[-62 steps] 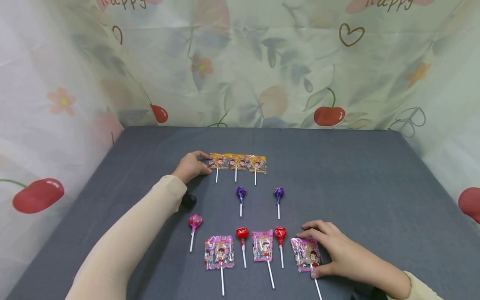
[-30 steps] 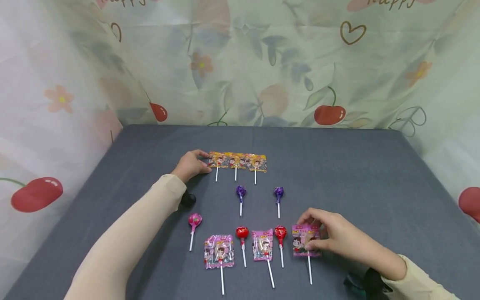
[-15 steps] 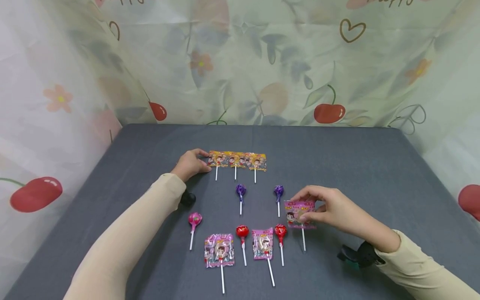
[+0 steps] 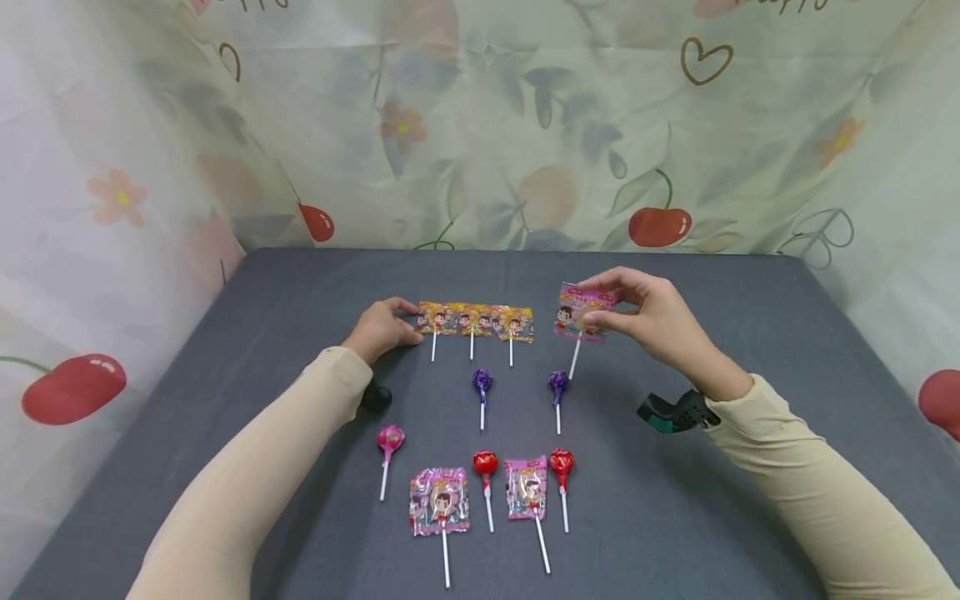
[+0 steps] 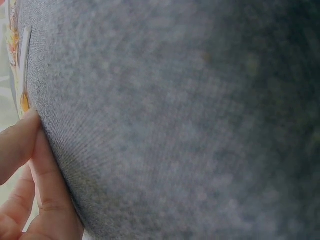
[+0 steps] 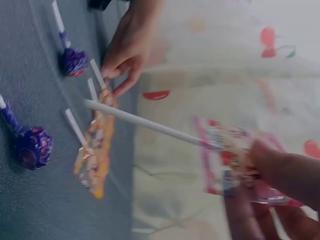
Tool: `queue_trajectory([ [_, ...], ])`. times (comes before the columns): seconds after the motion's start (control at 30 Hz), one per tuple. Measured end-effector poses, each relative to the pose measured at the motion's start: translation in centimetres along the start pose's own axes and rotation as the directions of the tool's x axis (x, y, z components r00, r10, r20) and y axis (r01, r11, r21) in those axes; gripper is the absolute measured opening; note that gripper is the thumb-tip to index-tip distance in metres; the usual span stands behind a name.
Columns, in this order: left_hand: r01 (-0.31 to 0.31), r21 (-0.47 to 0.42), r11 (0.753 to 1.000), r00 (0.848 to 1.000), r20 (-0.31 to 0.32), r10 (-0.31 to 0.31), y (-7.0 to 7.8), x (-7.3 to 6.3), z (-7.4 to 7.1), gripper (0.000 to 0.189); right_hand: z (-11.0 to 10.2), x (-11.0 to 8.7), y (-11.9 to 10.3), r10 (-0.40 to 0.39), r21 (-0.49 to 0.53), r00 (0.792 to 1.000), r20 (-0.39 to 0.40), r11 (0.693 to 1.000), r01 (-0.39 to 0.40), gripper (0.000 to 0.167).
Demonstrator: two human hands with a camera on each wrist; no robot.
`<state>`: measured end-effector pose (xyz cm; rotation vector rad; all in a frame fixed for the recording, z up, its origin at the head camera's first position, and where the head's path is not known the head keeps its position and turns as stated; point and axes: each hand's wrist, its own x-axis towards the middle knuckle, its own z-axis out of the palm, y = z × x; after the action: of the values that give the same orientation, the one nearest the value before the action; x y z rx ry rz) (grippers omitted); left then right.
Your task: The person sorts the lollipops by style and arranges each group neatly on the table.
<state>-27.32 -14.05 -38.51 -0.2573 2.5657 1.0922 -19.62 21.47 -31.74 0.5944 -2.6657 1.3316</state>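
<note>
My right hand (image 4: 648, 321) pinches a lollipop in a flat pink wrapper (image 4: 570, 312) by the wrapper's right part; its white stick hangs down to the left. In the right wrist view this lollipop (image 6: 220, 155) is held off the table between thumb and fingers. My left hand (image 4: 384, 329) rests at the left end of a row of three yellow-wrapped lollipops (image 4: 475, 320), thumb and index finger apart at the end wrapper's edge. In the left wrist view my left hand's thumb (image 5: 20, 137) lies by that wrapper, mostly cut off by the frame.
Two purple lollipops (image 4: 482, 382) lie below the yellow row. Nearer are a round pink lollipop (image 4: 390, 439), two red lollipops (image 4: 485, 464) and two pink-wrapped ones (image 4: 438, 502). A grey cloth covers the table (image 4: 712, 333); a patterned curtain (image 4: 480, 150) hangs behind it.
My right hand has picked up the rightmost pink-wrapped lollipop from the front row and carried it away from me, to the right of the yellow row. My left hand has stayed in place.
</note>
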Motion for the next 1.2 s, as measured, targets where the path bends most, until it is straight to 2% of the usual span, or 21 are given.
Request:
queue_trajectory([
  [0.17, 0.008, 0.001, 1.000, 1.000, 0.006, -0.008, 0.0, 0.1, 0.1, 0.049, 1.8, 2.6, 2.1, 0.060, 0.105, 0.996, -0.060, 0.993, -0.054, 0.034],
  [0.27, -0.004, 0.003, 1.000, 1.000, 0.016, 0.004, -0.1, 0.1, 0.1, 0.049, 2.8, 3.9, 3.6, 0.110, 0.160, 0.993, -0.039, 0.982, -0.103, 0.036],
  [0.43, -0.021, 0.010, 1.000, 1.000, 0.005, 0.021, -0.3, 0.0, 0.0, 0.049, 4.4, 5.6, 5.7, 0.202, 0.230, 0.979, 0.040, 0.951, -0.206, 0.037],
  [0.6, -0.035, 0.022, 0.999, 0.999, -0.025, 0.035, -0.4, -0.1, 0.2, 0.051, 5.5, 6.5, 7.2, 0.284, 0.217, 0.952, 0.113, 0.928, -0.302, 0.039],
  [0.83, -0.041, 0.014, 0.999, 0.998, -0.037, 0.041, -0.4, -0.1, 0.3, 0.052, 5.8, 7.0, 8.3, 0.336, 0.198, 0.926, 0.171, 0.909, -0.366, 0.038],
  [1.03, -0.033, 0.019, 0.999, 0.999, -0.032, 0.034, -0.3, 0.0, 0.2, 0.051, 5.7, 7.2, 8.6, 0.329, 0.143, 0.926, 0.187, 0.923, -0.357, 0.039],
  [1.2, -0.040, 0.028, 0.999, 0.998, -0.037, 0.041, -0.1, 0.0, 0.3, 0.051, 5.7, 7.4, 8.9, 0.327, 0.015, 0.930, 0.170, 0.942, -0.334, 0.038],
])
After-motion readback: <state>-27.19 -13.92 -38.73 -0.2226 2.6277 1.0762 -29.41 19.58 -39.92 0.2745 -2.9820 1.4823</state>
